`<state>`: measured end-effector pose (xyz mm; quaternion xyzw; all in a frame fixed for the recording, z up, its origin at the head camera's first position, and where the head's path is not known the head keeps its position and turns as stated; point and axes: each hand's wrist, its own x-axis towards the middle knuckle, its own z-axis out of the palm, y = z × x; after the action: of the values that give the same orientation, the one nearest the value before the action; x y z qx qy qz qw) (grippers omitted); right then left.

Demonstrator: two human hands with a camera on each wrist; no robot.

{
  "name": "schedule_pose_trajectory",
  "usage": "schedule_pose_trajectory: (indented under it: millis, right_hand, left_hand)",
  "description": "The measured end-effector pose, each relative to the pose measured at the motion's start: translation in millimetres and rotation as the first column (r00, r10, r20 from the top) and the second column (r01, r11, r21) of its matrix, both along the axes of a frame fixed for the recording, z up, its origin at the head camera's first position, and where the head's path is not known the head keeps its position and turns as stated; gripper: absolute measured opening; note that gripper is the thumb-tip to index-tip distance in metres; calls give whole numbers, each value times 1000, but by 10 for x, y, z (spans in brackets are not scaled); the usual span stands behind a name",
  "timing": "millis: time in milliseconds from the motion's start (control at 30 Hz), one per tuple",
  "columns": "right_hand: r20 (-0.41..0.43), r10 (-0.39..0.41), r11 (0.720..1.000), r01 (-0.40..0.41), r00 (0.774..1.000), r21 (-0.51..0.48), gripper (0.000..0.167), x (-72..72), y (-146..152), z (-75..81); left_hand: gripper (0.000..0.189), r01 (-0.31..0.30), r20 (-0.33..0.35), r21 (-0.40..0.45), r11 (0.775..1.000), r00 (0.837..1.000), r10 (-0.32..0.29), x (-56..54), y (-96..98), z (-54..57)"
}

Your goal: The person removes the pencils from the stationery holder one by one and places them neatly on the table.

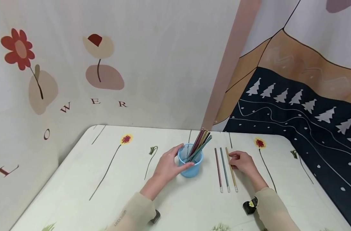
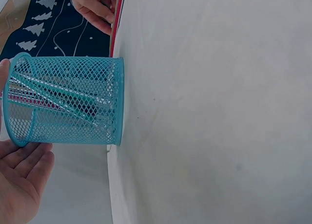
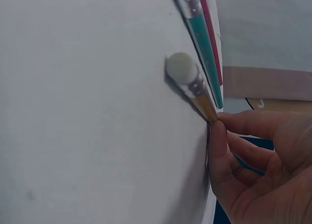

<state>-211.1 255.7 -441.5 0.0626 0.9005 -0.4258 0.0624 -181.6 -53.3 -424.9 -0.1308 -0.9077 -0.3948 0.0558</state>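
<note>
My left hand (image 1: 167, 164) holds a light blue mesh pencil cup (image 1: 190, 172) near its rim, thumb on the near side and fingers on the far side. Several pencils (image 1: 199, 146) in dark red, gold and teal lean out of the cup, which stands upright on the table. To its right, a dark red pencil (image 1: 218, 168), a teal pencil (image 1: 225, 170) and a gold pencil (image 1: 232, 175) lie side by side, eraser ends towards me. Thumb and forefinger of my right hand (image 1: 244, 163) pinch the gold pencil, whose white eraser (image 3: 181, 68) faces the right wrist camera.
A white cloth with printed flowers (image 1: 126, 139) covers the table (image 1: 192, 205). Behind it hangs a pale printed curtain (image 1: 164, 80), with a dark tree-patterned cloth (image 1: 279, 109) at the right. Black devices (image 1: 249, 208) are worn at both wrists.
</note>
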Motion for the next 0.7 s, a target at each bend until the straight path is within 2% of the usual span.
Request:
schedule_pose_trajectory:
  millis: [133,367,567,700]
  right_hand:
    - [-5,0,1000,0,1000,-7,38,16,-10,18]
    - [-25,-29,999,28,999,-45,36,45,-2,178]
    - [-72,-25,991,16,997,-133,36,57,-107,290]
    - [-70,-30,983,17,997,-182,36,102,-215,354]
  left_hand:
    - [88,-8,4,3,1000,1000,8,4,-9,-22]
    - [87,0,3,-1,1000,1000,0,-15,7,-16]
    - [87,-9,-6,-10,1000,1000,9,-22,-23,16]
    - [87,-2,1,-14,1000,1000,2,-12,-21,0]
